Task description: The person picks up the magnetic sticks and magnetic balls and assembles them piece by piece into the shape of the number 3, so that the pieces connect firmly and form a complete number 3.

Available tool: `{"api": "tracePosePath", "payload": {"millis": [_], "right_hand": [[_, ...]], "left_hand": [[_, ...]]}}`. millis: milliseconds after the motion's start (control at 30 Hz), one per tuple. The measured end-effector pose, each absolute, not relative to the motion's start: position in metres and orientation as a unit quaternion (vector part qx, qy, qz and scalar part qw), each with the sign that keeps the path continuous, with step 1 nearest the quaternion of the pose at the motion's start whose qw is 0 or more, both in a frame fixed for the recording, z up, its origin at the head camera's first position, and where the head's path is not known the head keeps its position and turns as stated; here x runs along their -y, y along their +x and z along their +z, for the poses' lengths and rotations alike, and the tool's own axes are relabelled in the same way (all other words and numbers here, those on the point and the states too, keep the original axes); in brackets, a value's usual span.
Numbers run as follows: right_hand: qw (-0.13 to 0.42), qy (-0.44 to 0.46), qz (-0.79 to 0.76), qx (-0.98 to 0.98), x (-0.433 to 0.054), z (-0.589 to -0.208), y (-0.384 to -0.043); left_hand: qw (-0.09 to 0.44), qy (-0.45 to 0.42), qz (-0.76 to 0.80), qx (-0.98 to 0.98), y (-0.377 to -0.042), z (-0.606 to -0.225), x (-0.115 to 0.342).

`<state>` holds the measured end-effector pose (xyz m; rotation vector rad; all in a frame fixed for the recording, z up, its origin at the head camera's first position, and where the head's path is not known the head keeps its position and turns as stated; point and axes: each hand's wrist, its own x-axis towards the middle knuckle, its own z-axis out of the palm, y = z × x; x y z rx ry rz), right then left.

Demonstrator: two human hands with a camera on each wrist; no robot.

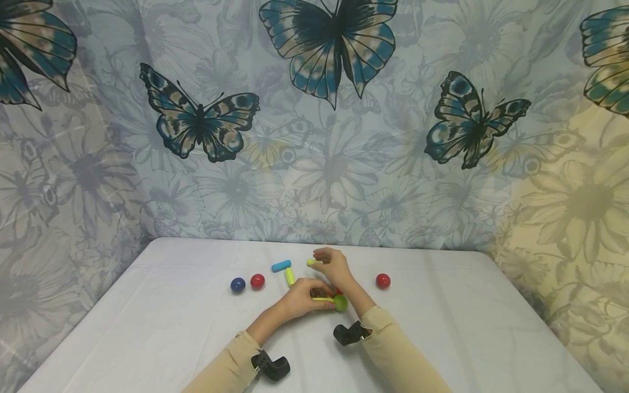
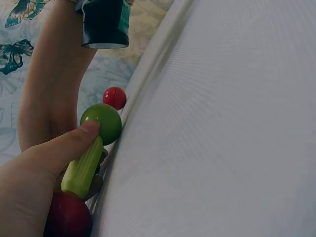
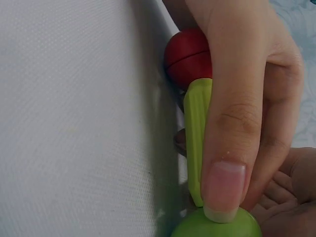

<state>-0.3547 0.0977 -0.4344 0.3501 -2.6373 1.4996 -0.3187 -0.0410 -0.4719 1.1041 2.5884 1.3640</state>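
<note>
My left hand [image 1: 301, 298] pinches a yellow-green ridged rod [image 2: 81, 170], its thumb reaching onto a green ball [image 1: 340, 303] at the rod's end. At the rod's other end sits a red ball [image 3: 188, 59], hidden behind the hand in the head view. Farther back, my right hand [image 1: 335, 266] has thumb and fingers around one end of a second yellow-green rod [image 1: 311, 262]. Between the two hands, a bit of red [image 1: 339, 291] shows behind the green ball, mostly covered.
Left of the hands lie a blue ball [image 1: 238, 285] and a red ball [image 1: 257, 281]. A light-blue rod [image 1: 281, 266] and another yellow-green rod [image 1: 290, 276] lie near the left hand. One more red ball [image 1: 383, 281] is at the right on the white table [image 1: 472, 327].
</note>
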Motion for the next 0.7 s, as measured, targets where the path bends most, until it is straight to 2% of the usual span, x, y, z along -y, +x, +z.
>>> {"api": "tracePosePath", "payload": {"millis": [700], "right_hand": [[0.044, 0.105, 0.465, 0.878, -0.0985, -0.4431, -0.3529]], "left_hand": [[0.008, 0.353, 0.449, -0.821, -0.3188, -0.4742, 0.0405]]}}
